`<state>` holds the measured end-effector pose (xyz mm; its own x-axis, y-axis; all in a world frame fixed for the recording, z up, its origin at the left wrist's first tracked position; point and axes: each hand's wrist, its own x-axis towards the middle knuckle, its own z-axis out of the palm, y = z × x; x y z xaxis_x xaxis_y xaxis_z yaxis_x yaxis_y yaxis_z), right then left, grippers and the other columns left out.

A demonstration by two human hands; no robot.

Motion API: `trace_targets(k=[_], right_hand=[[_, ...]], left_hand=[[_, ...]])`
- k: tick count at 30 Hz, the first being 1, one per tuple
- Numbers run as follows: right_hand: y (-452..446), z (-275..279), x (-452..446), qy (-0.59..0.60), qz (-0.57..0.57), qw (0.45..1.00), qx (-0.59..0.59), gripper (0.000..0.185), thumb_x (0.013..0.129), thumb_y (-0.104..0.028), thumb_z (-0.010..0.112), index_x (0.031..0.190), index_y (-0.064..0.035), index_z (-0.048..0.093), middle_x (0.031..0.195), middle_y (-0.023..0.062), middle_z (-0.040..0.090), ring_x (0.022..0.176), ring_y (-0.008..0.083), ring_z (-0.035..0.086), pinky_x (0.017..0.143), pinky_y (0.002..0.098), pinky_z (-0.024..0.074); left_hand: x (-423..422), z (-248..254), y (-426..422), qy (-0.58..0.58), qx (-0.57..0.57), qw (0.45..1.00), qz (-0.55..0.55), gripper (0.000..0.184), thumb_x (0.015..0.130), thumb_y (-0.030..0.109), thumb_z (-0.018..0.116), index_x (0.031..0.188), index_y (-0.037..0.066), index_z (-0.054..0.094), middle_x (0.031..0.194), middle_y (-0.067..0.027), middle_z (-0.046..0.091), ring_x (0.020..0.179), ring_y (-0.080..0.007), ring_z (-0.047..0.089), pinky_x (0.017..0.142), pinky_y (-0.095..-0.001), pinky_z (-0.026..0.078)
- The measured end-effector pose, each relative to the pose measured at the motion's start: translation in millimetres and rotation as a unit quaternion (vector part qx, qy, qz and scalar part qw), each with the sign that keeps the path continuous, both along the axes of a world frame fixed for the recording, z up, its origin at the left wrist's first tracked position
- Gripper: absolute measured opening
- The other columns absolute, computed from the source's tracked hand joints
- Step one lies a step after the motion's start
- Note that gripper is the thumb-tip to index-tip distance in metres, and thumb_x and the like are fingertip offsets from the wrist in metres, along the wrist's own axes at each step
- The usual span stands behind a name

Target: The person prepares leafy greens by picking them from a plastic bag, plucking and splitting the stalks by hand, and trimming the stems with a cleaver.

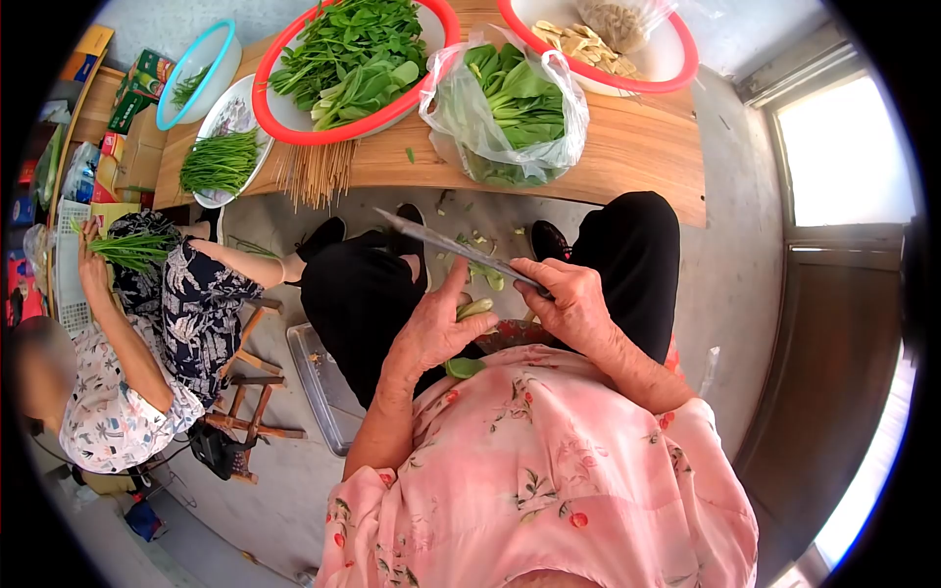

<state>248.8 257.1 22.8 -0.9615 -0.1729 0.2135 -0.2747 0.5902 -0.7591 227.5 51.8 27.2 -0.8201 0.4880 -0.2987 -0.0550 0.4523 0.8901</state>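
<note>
My right hand [569,302] is wrapped round the handle of a knife [446,242], whose long blade points up and to the left. My left hand [438,318] is closed on a bok choy [474,310]; the pale stem end sticks out past the fingers and a green leaf [464,367] hangs below the palm. The blade passes just above my left fingertips, and I cannot tell whether it touches the stem. Both hands are over my lap. Beyond them, a clear plastic bag [446,127] full of leafy bok choy [520,93] stands at the table's front edge.
On the wooden table [647,167] are a red-rimmed basin [443,29] of greens, another [686,54] with pale slices, a blue-rimmed bowl [164,93], chives [221,162] and thin sticks [319,171]. A seated person [127,392] holds chives at left. A metal tray [319,392] lies on the floor.
</note>
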Motion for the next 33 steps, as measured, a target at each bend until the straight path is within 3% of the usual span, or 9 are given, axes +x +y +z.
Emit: trace_targets(k=[4, 7, 9, 10, 13, 15, 23, 28, 33], right_hand=[[1, -5, -1, -0.047, -0.039, 0.997, -0.056, 0.025, 0.076, -0.007, 0.067, 0.101, -0.0026, 0.064, 0.073, 0.013, 0.061, 0.061, 0.0288, 0.06, 0.054, 0.0328, 0.0481], [4, -3, -2, -0.054, -0.058, 0.993, -0.09, 0.025, 0.078, -0.006, 0.067, 0.102, -0.0017, 0.064, 0.078, 0.0138, 0.064, 0.059, 0.0245, 0.06, 0.054, 0.0296, 0.048], [5, 1, -2, -0.08, -0.087, 0.982, -0.147, 0.025, 0.078, -0.005, 0.067, 0.102, -0.0012, 0.064, 0.077, 0.0131, 0.064, 0.056, 0.0153, 0.057, 0.054, 0.0274, 0.0472], [7, 8, -3, -0.097, -0.107, 0.978, -0.153, 0.025, 0.078, -0.005, 0.068, 0.102, -0.0006, 0.064, 0.074, 0.0116, 0.063, 0.056, 0.0117, 0.054, 0.054, 0.0259, 0.0462], [14, 19, -6, -0.107, -0.171, 0.95, -0.237, 0.019, 0.082, -0.008, 0.067, 0.098, 0.0009, 0.064, 0.064, -0.0027, 0.057, 0.057, 0.0035, 0.048, 0.052, 0.0206, 0.0416], [24, 37, -6, -0.118, -0.216, 0.925, -0.289, 0.019, 0.083, -0.008, 0.066, 0.1, 0.0002, 0.063, 0.067, -0.0046, 0.056, 0.057, 0.0031, 0.048, 0.052, 0.0198, 0.0416], [77, 70, 4, 0.106, -0.29, 0.906, -0.29, 0.063, 0.081, -0.002, 0.056, 0.139, -0.0003, 0.03, 0.096, 0.0093, 0.052, 0.066, 0.0146, 0.055, 0.055, 0.0246, 0.0481], [109, 46, 0, 0.066, -0.402, 0.856, -0.318, 0.061, 0.084, -0.006, 0.057, 0.139, -0.0015, 0.031, 0.099, 0.0092, 0.052, 0.067, 0.0131, 0.055, 0.049, 0.0253, 0.0488], [148, -28, -5, -0.017, -0.475, 0.842, -0.254, 0.043, 0.085, -0.006, 0.056, 0.125, 0.0034, 0.044, 0.082, 0.0047, 0.055, 0.064, 0.0089, 0.053, 0.05, 0.0225, 0.0449]], left_hand=[[0, -8, -3, 0.011, -0.01, 1.0, 0.019, 0.064, 0.075, 0.024, 0.07, 0.128, -0.002, 0.043, 0.095, -0.0232, 0.062, 0.084, -0.0366, 0.063, 0.076, -0.0373, 0.049], [-5, -20, -7, 0.044, -0.038, 0.998, -0.025, 0.05, 0.077, 0.024, 0.07, 0.117, -0.001, 0.055, 0.076, -0.0165, 0.061, 0.072, -0.026, 0.063, 0.068, -0.0317, 0.049], [-5, -24, -5, -0.062, 0.053, 0.988, 0.129, 0.035, 0.08, 0.026, 0.069, 0.106, 0.002, 0.063, 0.068, -0.0027, 0.057, 0.058, -0.0102, 0.05, 0.055, -0.0247, 0.042], [-5, -22, -6, -0.082, 0.095, 0.982, 0.144, 0.04, 0.081, 0.024, 0.07, 0.113, 0.002, 0.059, 0.07, 0.0023, 0.051, 0.058, -0.0051, 0.043, 0.052, -0.0207, 0.035], [-7, -21, -3, -0.092, 0.247, 0.944, 0.198, 0.046, 0.08, 0.016, 0.07, 0.12, -0.001, 0.052, 0.077, 0.0004, 0.053, 0.061, -0.0065, 0.044, 0.055, -0.0205, 0.037], [-9, -20, -5, -0.092, 0.323, 0.915, 0.223, 0.05, 0.08, 0.012, 0.07, 0.123, -0.002, 0.048, 0.08, -0.0006, 0.054, 0.063, -0.0072, 0.045, 0.057, -0.0205, 0.039], [-43, -16, -23, -0.17, 0.511, 0.752, 0.38, 0.024, 0.086, 0.002, 0.058, 0.11, 0.005, 0.054, 0.083, -0.0045, 0.056, 0.069, -0.0151, 0.054, 0.064, -0.0304, 0.047], [-99, 2, -34, -0.131, 0.581, 0.667, 0.448, 0.018, 0.09, 0.011, 0.055, 0.108, 0.006, 0.053, 0.084, -0.0059, 0.055, 0.074, -0.0168, 0.054, 0.071, -0.0355, 0.05], [-183, -1, -46, -0.132, 0.618, 0.591, 0.502, 0.012, 0.092, 0.015, 0.055, 0.092, 0.005, 0.049, 0.076, -0.0047, 0.05, 0.069, -0.0184, 0.051, 0.076, -0.0382, 0.05]])
